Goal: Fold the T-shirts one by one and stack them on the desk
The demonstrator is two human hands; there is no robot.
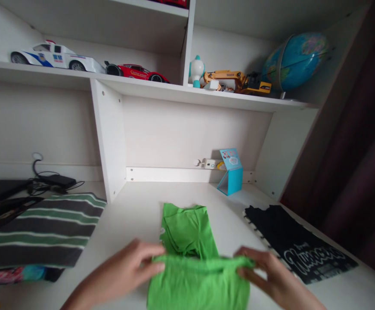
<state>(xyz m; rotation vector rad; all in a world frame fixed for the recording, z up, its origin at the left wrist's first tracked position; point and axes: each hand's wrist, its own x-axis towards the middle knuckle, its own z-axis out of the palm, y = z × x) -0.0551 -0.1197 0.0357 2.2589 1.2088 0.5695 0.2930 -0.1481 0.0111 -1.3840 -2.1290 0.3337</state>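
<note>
Head view: left hand (134, 268) and right hand (268, 274), I see, pinch the green elastic-waisted garment (200, 287); uneven pull could skew it, or contact rumple green cloth (187, 227) beyond.

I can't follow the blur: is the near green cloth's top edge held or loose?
Held: left hand and right hand pinch the green cloth near either end.
</note>
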